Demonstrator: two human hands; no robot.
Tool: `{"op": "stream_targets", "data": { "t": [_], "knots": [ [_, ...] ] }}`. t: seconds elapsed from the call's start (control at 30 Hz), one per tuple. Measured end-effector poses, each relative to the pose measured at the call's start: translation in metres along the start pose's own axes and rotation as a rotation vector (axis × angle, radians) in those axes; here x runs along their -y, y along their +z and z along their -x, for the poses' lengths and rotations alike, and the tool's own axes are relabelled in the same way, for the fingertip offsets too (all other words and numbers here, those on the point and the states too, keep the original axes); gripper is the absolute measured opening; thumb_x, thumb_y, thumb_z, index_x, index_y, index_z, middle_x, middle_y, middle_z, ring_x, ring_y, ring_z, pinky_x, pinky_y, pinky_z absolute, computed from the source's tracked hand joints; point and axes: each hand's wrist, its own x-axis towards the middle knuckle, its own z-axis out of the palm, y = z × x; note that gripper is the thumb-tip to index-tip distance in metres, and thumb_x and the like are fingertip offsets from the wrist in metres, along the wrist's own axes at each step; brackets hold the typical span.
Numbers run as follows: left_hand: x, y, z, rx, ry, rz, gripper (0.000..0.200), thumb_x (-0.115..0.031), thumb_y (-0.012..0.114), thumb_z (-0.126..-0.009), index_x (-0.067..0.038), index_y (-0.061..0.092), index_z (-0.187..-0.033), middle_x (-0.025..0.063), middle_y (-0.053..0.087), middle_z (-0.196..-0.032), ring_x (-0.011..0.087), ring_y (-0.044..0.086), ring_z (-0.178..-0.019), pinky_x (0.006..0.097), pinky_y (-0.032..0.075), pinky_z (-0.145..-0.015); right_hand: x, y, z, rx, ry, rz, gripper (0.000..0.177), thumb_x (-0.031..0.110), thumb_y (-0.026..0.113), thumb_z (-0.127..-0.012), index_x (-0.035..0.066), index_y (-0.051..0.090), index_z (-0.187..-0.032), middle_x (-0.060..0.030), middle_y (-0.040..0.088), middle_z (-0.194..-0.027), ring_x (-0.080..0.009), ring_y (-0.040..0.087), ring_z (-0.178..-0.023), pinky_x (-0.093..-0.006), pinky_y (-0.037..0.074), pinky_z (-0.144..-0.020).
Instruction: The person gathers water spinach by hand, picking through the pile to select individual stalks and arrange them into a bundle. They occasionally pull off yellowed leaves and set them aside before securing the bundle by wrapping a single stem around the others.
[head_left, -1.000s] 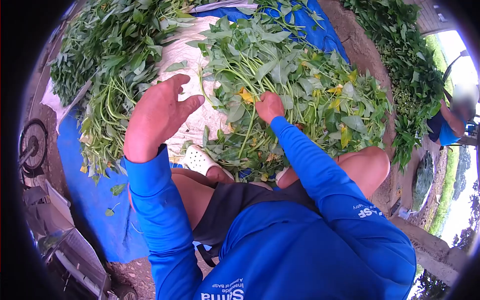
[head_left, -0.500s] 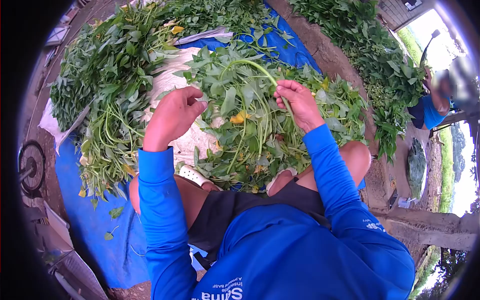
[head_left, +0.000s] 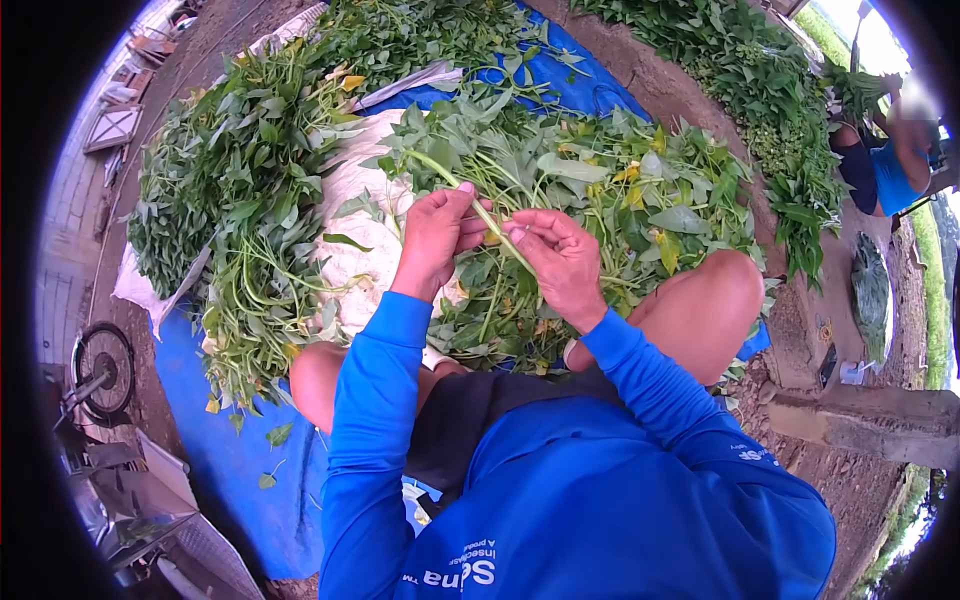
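Over the loose greens (head_left: 600, 190) in front of the knees, both hands are on one stem (head_left: 433, 167), and it's a two-handed hold! Left hand (head_left: 432, 240) has it pinched, thumb laid along the top, fingers curled below. Right hand (head_left: 565, 268) comes in from the other side, thumb and fingertips closed on the stem just beside the left fingers. The stem slants, its upper end poking out past the left thumb, its lower end running down by the right palm.

Underneath, yellow leaves (head_left: 668, 250) dot the greens, and a pale sheet (head_left: 365, 265) shows between them and the leafy pile (head_left: 190, 200) over on the left. Blue tarp (head_left: 245, 480) runs below that pile, two small leaves (head_left: 280, 434) lying on it. Wheel (head_left: 103, 372) at far left; out on the right, another person (head_left: 895, 180) beside a long bank of foliage (head_left: 760, 110).
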Motion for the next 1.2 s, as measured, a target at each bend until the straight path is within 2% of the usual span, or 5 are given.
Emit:
{"op": "stream_targets", "data": {
  "t": [0.4, 0.73, 0.9, 1.07, 1.2],
  "knots": [
    [-0.035, -0.037, -0.015, 0.198, 0.045, 0.039, 0.029, -0.03, 0.061, -0.111, -0.004, 0.069, -0.119, 0.0033, 0.074, -0.096, 0.0116, 0.075, -0.079, 0.02, 0.057, -0.058, 0.054, -0.051, -0.024, 0.126, -0.007, 0.141, 0.022, 0.001, 0.066, -0.103, -0.001, 0.074, -0.124, -0.0044, 0.077, -0.109, -0.0089, 0.07, -0.096, -0.0247, 0.056, -0.085],
    [-0.025, -0.031, -0.015, 0.047, 0.114, 0.071, 0.027, -0.028, 0.059, -0.112, -0.004, 0.069, -0.118, 0.0006, 0.071, -0.09, 0.0111, 0.07, -0.075, 0.02, 0.045, -0.053, 0.024, -0.032, -0.013, 0.517, -0.245, 0.69, 0.014, 0.013, 0.068, -0.1, 0.002, 0.072, -0.109, -0.0134, 0.068, -0.094, -0.0342, 0.064, -0.086, -0.0442, 0.052, -0.081],
    [-0.061, -0.065, -0.004, -0.183, 0.262, 0.073, 0.025, -0.027, 0.06, -0.112, -0.004, 0.068, -0.117, -0.001, 0.069, -0.09, 0.0091, 0.065, -0.077, 0.0209, 0.043, -0.056, 0.065, -0.121, -0.05, 0.138, 0.163, 0.809, 0.023, 0.019, 0.064, -0.102, 0.001, 0.072, -0.113, -0.0157, 0.072, -0.106, -0.0306, 0.068, -0.105, -0.046, 0.053, -0.089],
    [-0.078, -0.068, 0.014, -0.225, 0.285, 0.03, 0.026, -0.029, 0.062, -0.111, -0.005, 0.069, -0.117, -0.0006, 0.07, -0.091, 0.0092, 0.067, -0.077, 0.0202, 0.044, -0.059, -0.021, -0.238, -0.108, -0.452, 0.047, 1.864, 0.033, 0.026, 0.069, -0.095, 0.005, 0.075, -0.12, -0.0197, 0.076, -0.102, -0.0349, 0.075, -0.105, -0.0473, 0.057, -0.095],
    [-0.074, -0.064, 0.011, -0.17, 0.298, 0.039, 0.026, -0.03, 0.063, -0.111, -0.006, 0.07, -0.117, -0.001, 0.071, -0.091, 0.0083, 0.068, -0.076, 0.019, 0.044, -0.057, -0.102, -0.171, -0.122, 0.118, 0.289, 1.173, 0.032, 0.027, 0.07, -0.089, 0.007, 0.079, -0.113, -0.0242, 0.074, -0.114, -0.0455, 0.07, -0.109, -0.052, 0.055, -0.098]
  ]
}}
